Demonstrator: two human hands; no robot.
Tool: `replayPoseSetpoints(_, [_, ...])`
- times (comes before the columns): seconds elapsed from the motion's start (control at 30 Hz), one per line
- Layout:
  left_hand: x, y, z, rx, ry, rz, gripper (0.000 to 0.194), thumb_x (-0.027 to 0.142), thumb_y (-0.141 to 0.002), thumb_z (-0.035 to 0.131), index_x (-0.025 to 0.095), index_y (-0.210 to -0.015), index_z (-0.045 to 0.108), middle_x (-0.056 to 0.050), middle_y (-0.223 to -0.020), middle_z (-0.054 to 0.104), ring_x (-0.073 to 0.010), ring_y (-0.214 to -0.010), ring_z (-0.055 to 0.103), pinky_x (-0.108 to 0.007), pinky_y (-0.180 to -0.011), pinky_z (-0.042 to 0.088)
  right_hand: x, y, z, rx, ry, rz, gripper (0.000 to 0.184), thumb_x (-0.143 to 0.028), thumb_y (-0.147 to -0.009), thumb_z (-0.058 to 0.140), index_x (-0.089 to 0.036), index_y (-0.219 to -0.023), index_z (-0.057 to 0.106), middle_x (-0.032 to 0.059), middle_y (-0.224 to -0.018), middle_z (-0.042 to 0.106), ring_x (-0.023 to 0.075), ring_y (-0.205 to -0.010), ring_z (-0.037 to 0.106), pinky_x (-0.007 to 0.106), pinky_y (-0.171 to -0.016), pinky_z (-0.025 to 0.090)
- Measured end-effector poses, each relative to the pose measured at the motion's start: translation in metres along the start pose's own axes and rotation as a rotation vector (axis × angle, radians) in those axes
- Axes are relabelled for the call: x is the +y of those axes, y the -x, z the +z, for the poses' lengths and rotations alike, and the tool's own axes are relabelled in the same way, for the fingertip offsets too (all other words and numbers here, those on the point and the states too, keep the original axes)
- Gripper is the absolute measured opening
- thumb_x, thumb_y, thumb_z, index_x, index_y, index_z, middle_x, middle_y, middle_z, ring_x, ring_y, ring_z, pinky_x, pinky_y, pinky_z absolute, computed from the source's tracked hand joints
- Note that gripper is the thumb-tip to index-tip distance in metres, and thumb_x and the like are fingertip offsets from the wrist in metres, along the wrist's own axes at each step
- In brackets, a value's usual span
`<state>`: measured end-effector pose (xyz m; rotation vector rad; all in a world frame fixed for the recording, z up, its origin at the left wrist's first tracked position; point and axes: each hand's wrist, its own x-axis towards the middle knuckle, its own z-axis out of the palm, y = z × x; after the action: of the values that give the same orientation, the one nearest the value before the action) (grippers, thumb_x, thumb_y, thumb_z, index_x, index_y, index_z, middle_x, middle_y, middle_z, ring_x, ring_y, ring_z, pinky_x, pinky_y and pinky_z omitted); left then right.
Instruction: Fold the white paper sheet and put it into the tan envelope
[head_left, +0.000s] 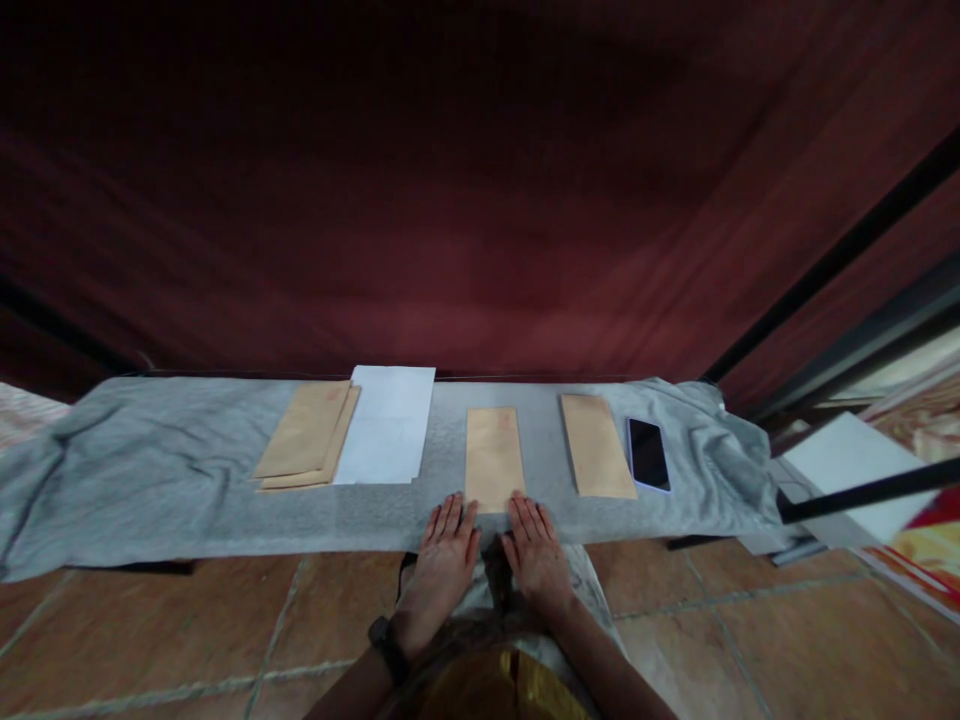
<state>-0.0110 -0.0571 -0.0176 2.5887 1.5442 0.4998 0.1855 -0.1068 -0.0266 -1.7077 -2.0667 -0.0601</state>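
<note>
A brown paper envelope (493, 458) lies flat in front of me, with a faint reddish print near its far right corner. My left hand (448, 545) rests on the cloth at its near left corner, fingers stretched out. At the near right corner lies my right hand (536, 545), also flat, its fingertips at the envelope's edge. Neither hand grips anything. To the right is another brown envelope (598, 447). Further left, several sheets of white paper (388, 425) sit beside a stack of brown envelopes (306, 430).
A grey cloth (187, 450) covers the long narrow table. Right of the far envelope lies a dark-screened phone (649, 455). Behind the table hangs a dark red curtain (465, 230). Black metal bars (832, 265) slant along the right side, above a tiled floor (225, 620).
</note>
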Motion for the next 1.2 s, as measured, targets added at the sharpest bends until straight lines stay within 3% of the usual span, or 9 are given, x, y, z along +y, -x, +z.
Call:
replayPoseSetpoints(0.23, [0.012,-0.027,0.010,0.138,0.381,-0.243,0.049,0.027,-0.093,0.047,0.019,-0.140,0.057,-0.013,-0.130,0.069,-0.0280,-0.122,0.063,-0.050,-0.106,0.051,-0.006,-0.005,0.006,0.002,0.022,0.066,0.055,-0.018,-0.096,0.047,-0.013,-0.151,0.048,0.0132,-0.154,0.052,0.0268,-0.143,0.046,0.049,-0.123,0.029])
replayPoseSetpoints(0.4, [0.014,-0.053,0.001,0.091,0.886,-0.505,0.057,0.029,-0.086,0.055,0.013,-0.140,0.054,-0.013,-0.107,0.076,-0.0270,-0.095,0.073,-0.046,-0.088,0.060,-0.008,-0.014,0.003,0.045,-0.002,0.110,0.050,-0.017,-0.097,0.045,-0.018,-0.146,0.055,0.0097,-0.149,0.058,0.0264,-0.136,0.054,0.048,-0.120,0.035])
replayPoseSetpoints(0.57, [0.041,-0.069,-0.008,0.106,1.105,-0.464,0.045,0.029,-0.083,0.057,0.018,-0.126,0.064,-0.011,-0.111,0.076,-0.0249,-0.099,0.073,-0.044,-0.094,0.058,-0.006,-0.028,-0.007,0.114,-0.044,0.199,0.049,-0.018,-0.099,0.042,-0.019,-0.147,0.054,0.0139,-0.142,0.062,0.0307,-0.125,0.061,0.047,-0.106,0.048])
replayPoseSetpoints(0.7, [0.068,-0.071,-0.010,0.066,1.094,-0.340,0.048,0.040,-0.090,0.058,0.020,-0.134,0.059,-0.012,-0.126,0.070,-0.0246,-0.113,0.068,-0.041,-0.097,0.057,0.009,-0.039,-0.020,0.206,-0.353,0.309,0.046,-0.021,-0.103,0.033,-0.019,-0.140,0.060,0.0152,-0.123,0.070,0.0260,-0.106,0.070,0.037,-0.090,0.056])
replayPoseSetpoints(0.8, [0.073,-0.072,-0.004,0.096,1.086,-0.385,0.052,0.049,-0.091,0.058,0.022,-0.136,0.057,-0.014,-0.142,0.061,-0.0264,-0.129,0.060,-0.040,-0.101,0.055,0.017,-0.043,-0.023,0.295,-0.692,0.458,0.045,-0.042,-0.106,0.032,-0.020,-0.117,0.070,0.0116,-0.102,0.074,0.0246,-0.094,0.072,0.035,-0.080,0.058])
replayPoseSetpoints(0.9, [0.070,-0.073,0.007,0.019,1.200,-0.516,0.069,0.053,-0.087,0.062,0.017,-0.145,0.047,-0.015,-0.119,0.072,-0.0261,-0.108,0.070,-0.039,-0.089,0.058,0.014,-0.043,-0.018,0.231,-1.085,0.642,0.052,-0.063,-0.099,0.039,-0.020,-0.099,0.069,0.0078,-0.084,0.074,0.0236,-0.079,0.072,0.034,-0.070,0.058])
replayPoseSetpoints(1.0, [0.068,-0.072,0.013,-0.081,1.358,-0.570,0.088,0.048,-0.080,0.071,0.016,-0.152,0.035,-0.004,-0.088,0.075,-0.0220,-0.081,0.073,-0.034,-0.074,0.058,0.005,-0.041,-0.011,0.190,-1.420,0.826,0.048,-0.069,-0.084,0.058,-0.022,-0.090,0.066,0.0066,-0.081,0.073,0.0234,-0.076,0.072,0.034,-0.070,0.057])
replayPoseSetpoints(1.1, [0.065,-0.074,0.011,-0.079,1.356,-0.590,0.088,0.036,-0.075,0.073,0.017,-0.153,0.035,0.003,-0.077,0.070,-0.0170,-0.068,0.067,-0.027,-0.066,0.054,0.002,-0.038,-0.008,0.139,-1.539,0.944,0.047,-0.068,-0.074,0.069,-0.023,-0.084,0.064,0.0061,-0.079,0.073,0.0236,-0.077,0.072,0.034,-0.071,0.057])
replayPoseSetpoints(1.2, [0.054,-0.078,0.006,-0.130,1.257,-0.609,0.084,0.027,-0.077,0.065,0.014,-0.153,0.035,0.008,-0.066,0.060,-0.0124,-0.055,0.057,-0.023,-0.056,0.047,0.011,-0.033,-0.012,-0.028,-1.483,1.000,0.051,-0.069,-0.068,0.073,-0.021,-0.085,0.066,0.0065,-0.080,0.073,0.0229,-0.072,0.071,0.036,-0.069,0.057])
